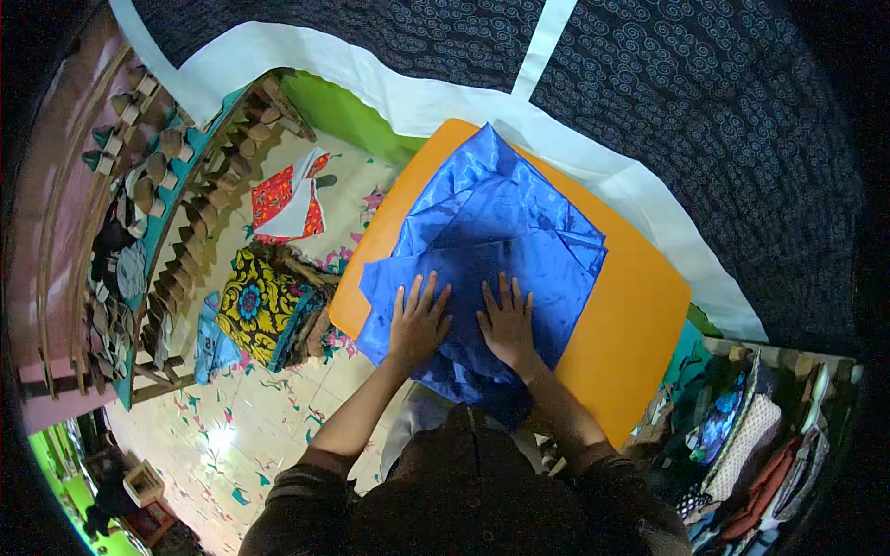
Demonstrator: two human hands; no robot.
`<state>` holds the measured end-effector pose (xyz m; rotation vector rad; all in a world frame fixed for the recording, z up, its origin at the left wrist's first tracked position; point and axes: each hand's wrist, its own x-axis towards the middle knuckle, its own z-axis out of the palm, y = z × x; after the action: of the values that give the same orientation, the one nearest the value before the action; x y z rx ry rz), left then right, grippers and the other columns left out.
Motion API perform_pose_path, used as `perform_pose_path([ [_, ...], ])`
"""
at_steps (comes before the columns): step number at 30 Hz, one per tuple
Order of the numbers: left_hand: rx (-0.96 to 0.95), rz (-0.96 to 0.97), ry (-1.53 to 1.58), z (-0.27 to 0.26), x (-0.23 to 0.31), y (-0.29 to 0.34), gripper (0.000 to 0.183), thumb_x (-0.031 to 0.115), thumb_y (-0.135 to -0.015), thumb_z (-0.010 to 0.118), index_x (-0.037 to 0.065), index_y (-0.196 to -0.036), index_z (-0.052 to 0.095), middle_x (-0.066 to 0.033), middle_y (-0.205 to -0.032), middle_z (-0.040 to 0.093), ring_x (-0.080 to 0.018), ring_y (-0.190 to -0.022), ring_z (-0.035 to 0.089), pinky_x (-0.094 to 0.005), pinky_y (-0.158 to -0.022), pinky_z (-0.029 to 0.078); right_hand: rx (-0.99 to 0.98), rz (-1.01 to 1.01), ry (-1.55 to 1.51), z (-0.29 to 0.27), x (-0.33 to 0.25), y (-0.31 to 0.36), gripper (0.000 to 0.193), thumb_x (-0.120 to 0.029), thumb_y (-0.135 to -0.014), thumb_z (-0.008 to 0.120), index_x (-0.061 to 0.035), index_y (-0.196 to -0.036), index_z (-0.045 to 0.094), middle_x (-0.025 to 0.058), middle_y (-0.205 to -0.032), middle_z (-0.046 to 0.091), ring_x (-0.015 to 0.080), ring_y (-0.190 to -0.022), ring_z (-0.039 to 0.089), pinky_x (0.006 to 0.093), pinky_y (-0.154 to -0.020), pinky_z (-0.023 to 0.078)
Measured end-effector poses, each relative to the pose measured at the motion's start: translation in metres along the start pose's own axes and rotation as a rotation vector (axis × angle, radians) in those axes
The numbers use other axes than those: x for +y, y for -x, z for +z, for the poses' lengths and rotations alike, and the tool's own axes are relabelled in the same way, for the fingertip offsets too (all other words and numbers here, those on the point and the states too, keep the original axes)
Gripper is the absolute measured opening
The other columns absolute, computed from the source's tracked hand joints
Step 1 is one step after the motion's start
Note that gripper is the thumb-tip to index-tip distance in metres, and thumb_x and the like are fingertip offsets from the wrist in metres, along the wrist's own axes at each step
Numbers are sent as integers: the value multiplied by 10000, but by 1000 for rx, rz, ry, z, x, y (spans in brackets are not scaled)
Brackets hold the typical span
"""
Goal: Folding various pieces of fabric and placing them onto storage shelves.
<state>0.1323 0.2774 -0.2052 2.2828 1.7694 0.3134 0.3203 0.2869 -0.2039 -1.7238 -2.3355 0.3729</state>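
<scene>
A shiny blue cloth [547,269] lies partly folded over an orange tabletop [616,347], its near end hanging toward my lap. My left hand [419,324] rests flat on the left part of the cloth, fingers spread and pointing away from me. On its right part my right hand [507,320] is pressed flat too, fingers apart. Neither hand grips anything. Creases and overlapping layers show at the cloth's far end, which comes to a point near the table's far edge.
Left of the table, a yellow-and-black patterned cloth [255,306] covers something by a red floral fabric piece [287,199]. Colourful scraps litter the tiled floor [260,417]. A rack of shoe-shaped forms [190,232] stands farther left. Piled fabrics [746,445] sit at the right; a dark patterned curtain [686,120] hangs behind.
</scene>
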Motion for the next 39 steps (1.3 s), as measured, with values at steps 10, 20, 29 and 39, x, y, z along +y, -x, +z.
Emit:
perform_pose_path([
  [10, -38, 149, -46, 0, -11, -34, 526, 395, -849, 472, 174, -1316, 372, -100, -1404, 259, -277, -1290, 242, -521, -1025, 192, 92, 299, 104, -16, 39, 15, 525, -373, -878, 432, -123, -1330, 338, 219, -1378, 257, 452, -1252, 233, 642, -963, 163],
  [20, -43, 135, -106, 16, -5, -82, 551, 388, -816, 495, 191, -1316, 372, -74, -1411, 261, -255, -1285, 256, -574, -1011, 160, 75, 501, 317, 10, 53, -7, 571, -488, -817, 468, -283, -1333, 333, 145, -1434, 166, 464, -1277, 147, 711, -917, 120],
  [29, 8, 148, -104, 22, -8, -88, 517, 364, -839, 483, 169, -1307, 382, -84, -1411, 268, -269, -1291, 260, -554, -1023, 157, 150, 463, 300, 15, 64, -17, 551, -493, -828, 444, -275, -1326, 353, 138, -1441, 149, 465, -1281, 133, 715, -916, 107],
  [39, 239, 68, 55, -20, -22, 20, 426, 197, -794, 556, 35, -1181, 480, -213, -1267, 401, -360, -1180, 374, -458, -991, 284, 387, 233, -227, -42, 48, 63, 351, -216, -879, 457, -34, -1179, 471, 209, -1230, 438, 413, -1172, 362, 465, -966, 305],
])
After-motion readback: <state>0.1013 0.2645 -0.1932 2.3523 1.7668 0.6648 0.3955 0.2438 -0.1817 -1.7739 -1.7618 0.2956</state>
